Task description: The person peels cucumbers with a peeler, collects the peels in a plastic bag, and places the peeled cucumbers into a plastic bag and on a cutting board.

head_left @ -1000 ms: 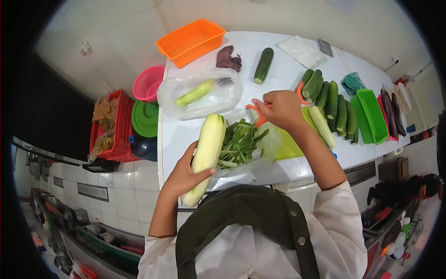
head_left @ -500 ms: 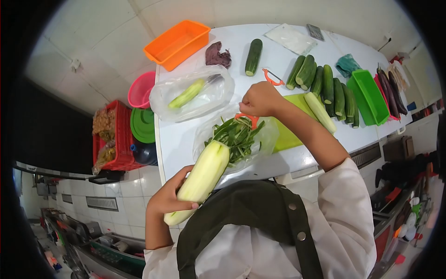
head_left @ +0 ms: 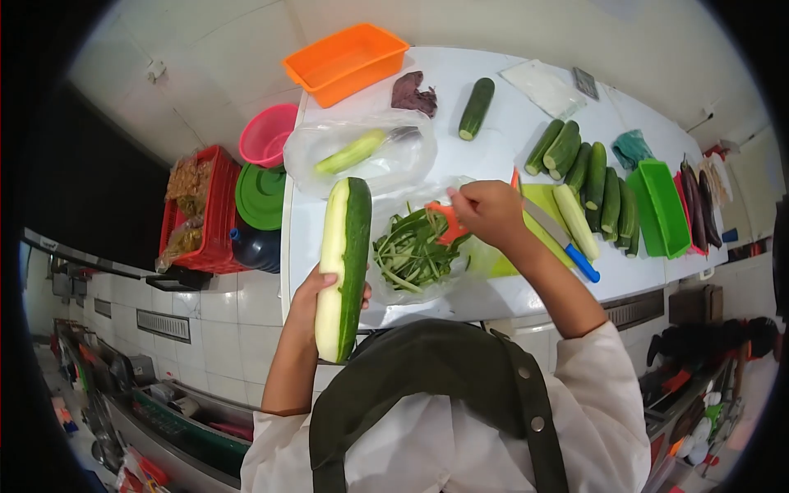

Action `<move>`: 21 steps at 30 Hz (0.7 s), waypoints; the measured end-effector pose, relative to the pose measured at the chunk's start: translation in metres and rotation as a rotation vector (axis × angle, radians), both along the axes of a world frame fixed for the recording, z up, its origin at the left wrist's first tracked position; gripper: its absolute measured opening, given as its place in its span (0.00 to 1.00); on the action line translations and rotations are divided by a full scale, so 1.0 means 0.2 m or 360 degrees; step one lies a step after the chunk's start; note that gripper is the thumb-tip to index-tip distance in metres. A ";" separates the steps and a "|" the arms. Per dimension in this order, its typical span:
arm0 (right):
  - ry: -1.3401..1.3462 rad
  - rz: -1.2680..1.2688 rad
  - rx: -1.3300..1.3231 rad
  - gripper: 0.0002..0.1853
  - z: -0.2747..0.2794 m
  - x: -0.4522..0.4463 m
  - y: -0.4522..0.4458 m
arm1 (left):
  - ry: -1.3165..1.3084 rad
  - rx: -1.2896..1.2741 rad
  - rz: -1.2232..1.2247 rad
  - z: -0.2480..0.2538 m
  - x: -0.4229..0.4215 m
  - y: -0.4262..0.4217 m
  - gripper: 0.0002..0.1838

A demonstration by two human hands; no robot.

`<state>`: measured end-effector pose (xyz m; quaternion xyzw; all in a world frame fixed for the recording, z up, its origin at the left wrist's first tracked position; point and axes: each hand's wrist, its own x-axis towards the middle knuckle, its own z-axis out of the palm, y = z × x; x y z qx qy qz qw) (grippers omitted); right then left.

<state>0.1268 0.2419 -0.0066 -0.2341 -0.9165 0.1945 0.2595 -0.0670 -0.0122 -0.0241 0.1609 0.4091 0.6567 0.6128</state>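
Observation:
My left hand [head_left: 308, 308] is wrapped round the lower half of a large cucumber [head_left: 345, 263], which points away from me. One side of it is peeled pale; the other keeps its dark green skin. My right hand [head_left: 491, 214] grips an orange peeler [head_left: 446, 223], apart from the cucumber. Below the peeler, a clear plastic bag [head_left: 396, 294] holds a heap of green peel strips [head_left: 419, 255]. Behind the cucumber lies another plastic bag [head_left: 415, 168] with a pale peeled cucumber [head_left: 352, 151] in it.
A blue-handled knife [head_left: 582, 263] and a peeled cucumber [head_left: 575, 220] lie at the green cutting board [head_left: 538, 195]. Several unpeeled cucumbers [head_left: 597, 174] sit beside a green basket [head_left: 660, 207], with eggplants [head_left: 694, 205] beyond. An orange basin [head_left: 349, 66] stands at the back left.
The cucumber has been turned, so its green skin now shows, and raised more upright. My right hand with the peeler sits further right. The blue-handled knife has come into view.

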 end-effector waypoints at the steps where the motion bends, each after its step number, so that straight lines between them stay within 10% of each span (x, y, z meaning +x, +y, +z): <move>1: 0.0011 -0.0080 -0.0335 0.21 0.00 0.00 -0.01 | 0.0018 0.0030 0.0022 0.00 0.01 0.02 0.39; 5: 0.0102 -0.0123 -0.1392 0.24 -0.04 0.02 -0.02 | 0.0150 0.0095 -0.0014 0.00 0.04 0.07 0.36; 8: -0.0144 -0.0191 -0.0658 0.25 -0.03 0.02 -0.07 | 0.0232 0.0007 0.0032 0.00 0.05 0.08 0.33; 21: 0.0011 -0.0207 -0.0140 0.19 0.19 -0.02 -0.31 | 0.0950 0.0143 0.0362 0.04 0.11 0.28 0.30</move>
